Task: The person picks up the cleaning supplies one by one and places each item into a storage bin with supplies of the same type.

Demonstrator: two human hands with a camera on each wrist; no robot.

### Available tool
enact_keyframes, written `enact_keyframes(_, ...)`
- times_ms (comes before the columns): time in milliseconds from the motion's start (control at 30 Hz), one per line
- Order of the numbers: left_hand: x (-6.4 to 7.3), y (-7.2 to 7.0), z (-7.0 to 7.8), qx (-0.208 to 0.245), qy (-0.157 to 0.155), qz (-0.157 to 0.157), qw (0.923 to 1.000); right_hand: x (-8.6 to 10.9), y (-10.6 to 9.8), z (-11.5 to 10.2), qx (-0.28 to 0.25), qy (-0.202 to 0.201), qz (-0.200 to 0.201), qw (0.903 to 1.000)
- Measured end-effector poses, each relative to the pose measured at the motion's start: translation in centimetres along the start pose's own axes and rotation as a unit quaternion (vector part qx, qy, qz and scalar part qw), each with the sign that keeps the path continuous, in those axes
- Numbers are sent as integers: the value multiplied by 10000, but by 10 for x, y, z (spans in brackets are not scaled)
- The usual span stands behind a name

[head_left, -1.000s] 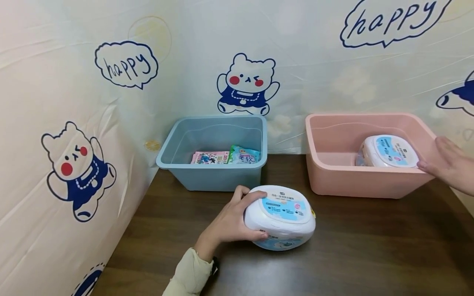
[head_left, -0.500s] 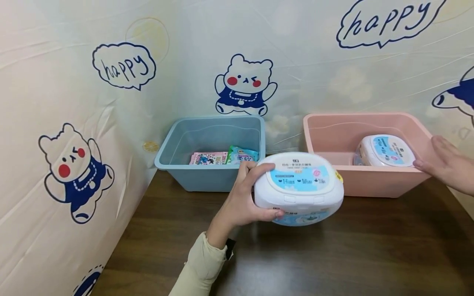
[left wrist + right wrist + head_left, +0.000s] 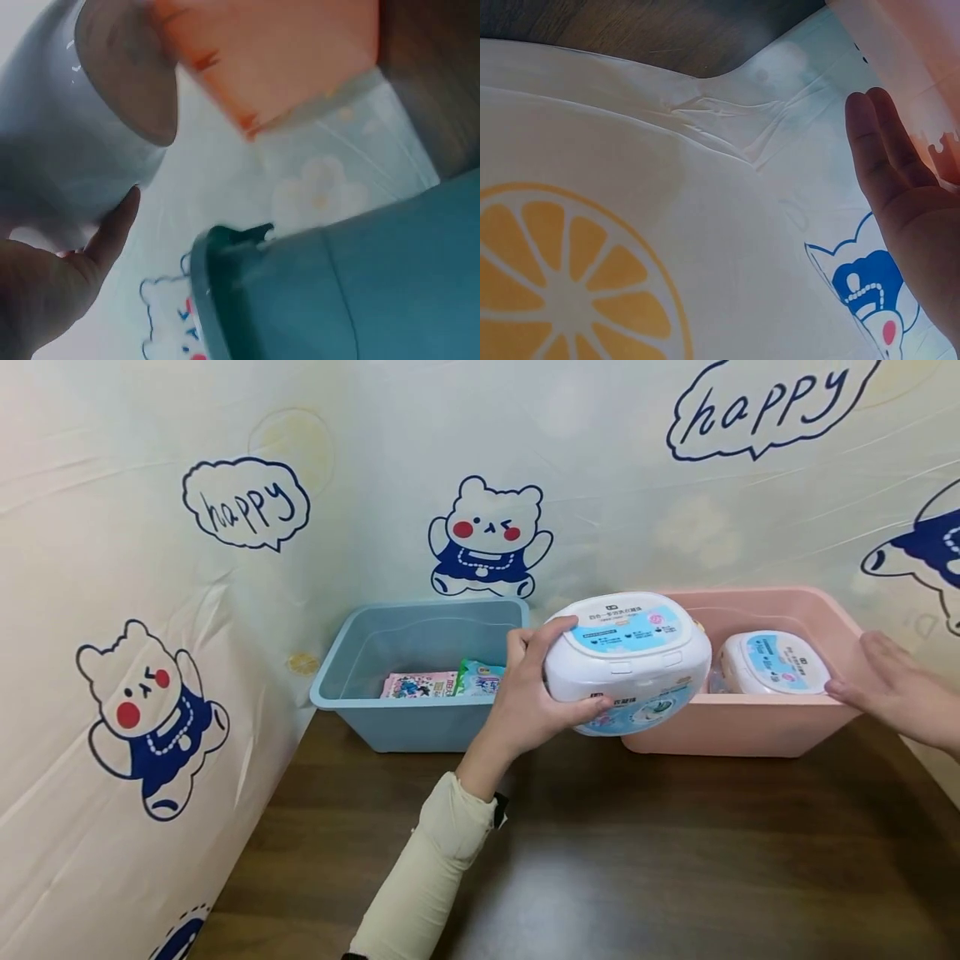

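My left hand grips one end of a white laundry pod tub, thumb on its front side and fingers over the lid end. The tub is in the air, tilted, just left of the pink bin and covering part of it. In the left wrist view the tub is seen from below, with the thumb against it. A similar white tub sits in the pink bin's right side. My right hand rests at that bin's right rim; its fingers look straight in the right wrist view.
A blue bin stands to the left, holding a pink packet and a green-blue packet. Both bins stand on a dark wooden table, against a printed cloth at the back and sides.
My left hand has lifted the laundry pod tub off the table, moving it up, away and to the right towards the pink bin. My right hand has stayed at the bin's rim.
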State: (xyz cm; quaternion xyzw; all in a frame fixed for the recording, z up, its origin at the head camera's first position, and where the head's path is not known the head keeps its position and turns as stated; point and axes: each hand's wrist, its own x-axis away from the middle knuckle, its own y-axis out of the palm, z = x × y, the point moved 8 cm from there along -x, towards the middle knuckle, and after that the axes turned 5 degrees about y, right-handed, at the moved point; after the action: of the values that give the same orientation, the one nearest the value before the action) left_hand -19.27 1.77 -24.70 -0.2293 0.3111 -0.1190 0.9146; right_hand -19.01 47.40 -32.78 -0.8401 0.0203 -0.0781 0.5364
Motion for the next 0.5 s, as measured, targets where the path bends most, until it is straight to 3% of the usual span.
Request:
enact_keyframes(133, -12, 15, -2, -282, -200, -62, 9994, -1, 2, -2, -69, -80, -58, 9999)
enact_keyframes(267, -29, 31, 3, -806, -441, -339, 9952, -1, 1, -3, -88, -114, -70, 9999)
enact_keyframes(400, -49, 45, 9, -1476, -796, -767, 9828, -1, 0, -4, -177, -103, -76, 9998)
enact_keyframes(500, -62, 56, 13, -1992, -835, -951, 9718, 0, 0, -5, -191, -127, -101, 9997)
